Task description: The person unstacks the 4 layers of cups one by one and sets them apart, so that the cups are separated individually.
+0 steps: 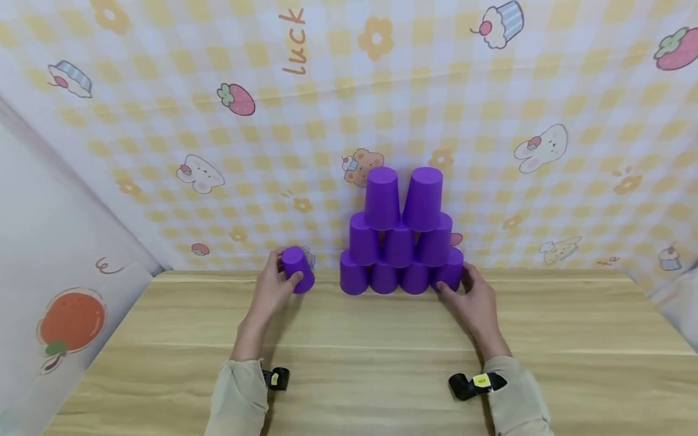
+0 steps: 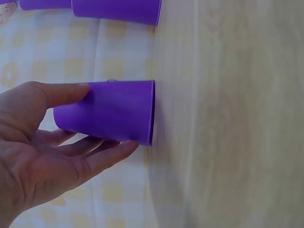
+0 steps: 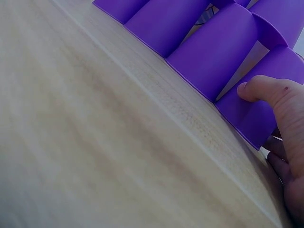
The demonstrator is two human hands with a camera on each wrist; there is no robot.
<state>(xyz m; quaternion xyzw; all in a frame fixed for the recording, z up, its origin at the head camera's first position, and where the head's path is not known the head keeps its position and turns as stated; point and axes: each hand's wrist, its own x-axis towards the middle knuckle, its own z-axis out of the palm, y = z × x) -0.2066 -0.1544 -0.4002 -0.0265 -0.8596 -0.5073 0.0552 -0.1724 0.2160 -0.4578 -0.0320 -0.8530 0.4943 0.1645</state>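
Upside-down purple cups form a pyramid against the back cloth: several in the bottom row, three in the middle row [image 1: 399, 247], two on top [image 1: 383, 197]. Left of it, my left hand [image 1: 271, 287] holds a single inverted purple cup [image 2: 111, 111], thumb on one side and fingers on the other. That cup tilts slightly in the head view; whether its rim touches the table I cannot tell. At the pyramid's right end, my right hand [image 1: 477, 300] grips the bottom-row end cup [image 3: 251, 111], thumb on its front, other fingers partly hidden behind it.
A wood-grain table [image 1: 349, 375] carries the cups. Behind it hangs a yellow-checked cloth [image 1: 327, 121] with cartoon prints, close to the pyramid. A white panel [image 1: 49, 242] stands at the left. Each wrist wears a black camera [image 1: 463, 386].
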